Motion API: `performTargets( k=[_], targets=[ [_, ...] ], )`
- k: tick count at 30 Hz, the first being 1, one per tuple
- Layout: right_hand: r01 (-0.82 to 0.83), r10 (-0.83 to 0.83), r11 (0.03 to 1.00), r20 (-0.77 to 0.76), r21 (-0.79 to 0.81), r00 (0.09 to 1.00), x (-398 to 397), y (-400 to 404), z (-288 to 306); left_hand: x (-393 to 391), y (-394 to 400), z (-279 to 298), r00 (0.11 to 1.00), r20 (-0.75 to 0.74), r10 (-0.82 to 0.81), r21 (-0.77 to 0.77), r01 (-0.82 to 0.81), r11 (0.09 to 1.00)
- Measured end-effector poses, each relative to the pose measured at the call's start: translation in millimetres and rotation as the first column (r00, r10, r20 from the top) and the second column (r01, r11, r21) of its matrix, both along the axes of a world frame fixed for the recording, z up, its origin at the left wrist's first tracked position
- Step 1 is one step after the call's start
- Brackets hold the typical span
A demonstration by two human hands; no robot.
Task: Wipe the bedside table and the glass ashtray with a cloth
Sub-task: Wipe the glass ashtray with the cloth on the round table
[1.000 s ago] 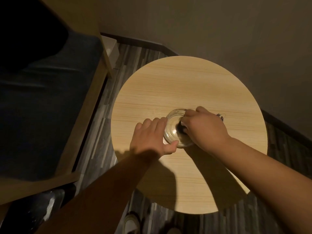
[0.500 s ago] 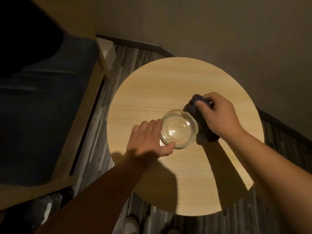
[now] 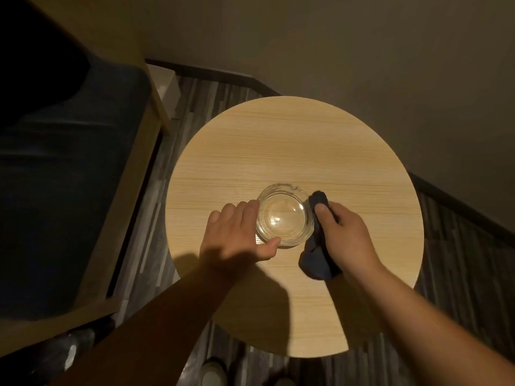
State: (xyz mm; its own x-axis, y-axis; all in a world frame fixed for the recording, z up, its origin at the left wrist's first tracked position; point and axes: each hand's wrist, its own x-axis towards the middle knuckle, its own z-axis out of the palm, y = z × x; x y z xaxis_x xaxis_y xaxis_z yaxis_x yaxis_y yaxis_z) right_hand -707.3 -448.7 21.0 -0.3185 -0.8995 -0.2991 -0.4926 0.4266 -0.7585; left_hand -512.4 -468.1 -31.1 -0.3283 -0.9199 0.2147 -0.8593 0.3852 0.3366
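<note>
A round light-wood bedside table [image 3: 278,140] fills the middle of the view. A clear round glass ashtray [image 3: 282,215] stands on it near the centre. My left hand [image 3: 237,232] grips the ashtray's left rim, fingers on top and thumb at the near side. My right hand [image 3: 344,235] is shut on a dark blue cloth [image 3: 316,260]. The cloth touches the outside of the ashtray's right wall, and its loose end rests on the tabletop.
A dark upholstered seat [image 3: 64,190] with a wooden frame [image 3: 125,207] stands to the left. A grey wall [image 3: 362,51] with dark skirting closes the far and right sides. Striped floor [image 3: 200,93] surrounds the table, and shoe tips [image 3: 213,370] show below.
My right hand lifted the cloth out of the ashtray's bowl, swung to its far right side, then came down along the right wall. The left hand kept its hold.
</note>
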Motion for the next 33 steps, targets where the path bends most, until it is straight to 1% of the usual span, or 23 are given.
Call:
performTargets(
  k=[4, 6, 7, 9, 11, 13, 15, 16, 17, 18, 20, 22, 23, 26, 28, 30, 33],
  targets=[
    [0.182, -0.181, 0.982, 0.016, -0.060, 0.983, 26.5, 29.4, -8.5, -0.7, -0.2, 2.3, 1.000, 0.006, -0.009, -0.008, 0.009, 1.000],
    [0.240, -0.236, 0.969, 0.063, -0.059, 0.970, 37.2, 32.0, -14.0, -0.8, 0.8, 3.2, 1.000, 0.000, -0.006, 0.011, 0.006, 1.000],
    [0.250, -0.246, 0.967, 0.073, -0.049, 0.967, 38.3, 30.5, -18.4, -1.8, 3.1, 3.2, 1.000, -0.004, 0.003, 0.016, -0.003, 1.000],
    [0.218, -0.217, 0.976, 0.024, -0.028, 0.976, 32.5, 22.4, -23.2, -4.5, 14.0, 7.8, 0.999, -0.031, 0.020, 0.019, -0.020, 1.000],
    [0.107, -0.108, 0.994, -0.041, -0.017, 0.993, 16.5, 6.8, -20.3, -2.3, 25.7, 15.0, 0.997, -0.078, -0.018, 0.037, 0.021, 0.999],
    [-0.077, 0.077, 0.997, -0.046, 0.009, 0.996, -1.2, -15.7, -9.7, 5.3, 25.7, 29.8, 0.994, -0.107, -0.038, 0.101, 0.049, 0.994],
    [-0.274, 0.279, 0.960, -0.093, 0.060, 0.956, -14.8, -41.4, 2.8, 11.7, 5.8, 44.8, 0.989, -0.127, 0.077, 0.171, -0.054, 0.984],
    [-0.360, 0.368, 0.929, -0.123, 0.086, 0.921, -18.1, -53.9, 7.9, 12.9, -9.4, 49.2, 0.981, -0.132, 0.140, 0.192, -0.113, 0.975],
    [-0.430, 0.442, 0.896, -0.149, 0.108, 0.885, -19.4, -64.5, 11.6, 12.2, -25.3, 50.6, 0.980, -0.110, 0.163, 0.190, -0.140, 0.972],
    [-0.489, 0.503, 0.864, -0.163, 0.120, 0.849, -18.8, -73.3, 15.4, 8.5, -41.0, 51.6, 0.991, -0.047, 0.129, 0.182, -0.118, 0.976],
    [-0.562, 0.575, 0.818, -0.149, 0.123, 0.805, -17.2, -84.3, 18.6, -2.5, -68.1, 53.3, 0.995, 0.102, -0.011, 0.219, -0.011, 0.976],
    [-0.591, 0.603, 0.796, -0.098, 0.128, 0.791, -16.4, -88.7, 20.1, -12.5, -80.5, 51.4, 0.967, 0.206, -0.152, 0.294, 0.088, 0.952],
    [-0.597, 0.608, 0.792, -0.075, 0.129, 0.791, -16.8, -89.6, 21.0, -15.8, -81.2, 49.6, 0.950, 0.242, -0.196, 0.294, 0.121, 0.948],
    [-0.574, 0.580, 0.811, -0.025, 0.116, 0.814, -19.0, -86.9, 21.3, -20.4, -76.4, 43.1, 0.936, 0.288, -0.201, 0.198, 0.147, 0.969],
    [-0.511, 0.516, 0.854, -0.030, 0.100, 0.856, -19.1, -77.5, 18.3, -21.6, -72.0, 39.5, 0.934, 0.312, -0.174, 0.177, 0.122, 0.977],
    [-0.391, 0.394, 0.918, -0.034, 0.070, 0.918, -18.7, -60.5, 13.4, -21.9, -69.9, 38.0, 0.930, 0.332, -0.156, 0.176, 0.101, 0.979],
    [-0.140, 0.139, 0.989, 0.046, 0.036, 0.989, -11.7, -26.8, 5.1, -23.8, -66.9, 37.6, 0.935, 0.333, -0.117, 0.166, 0.064, 0.984]
  ],
)
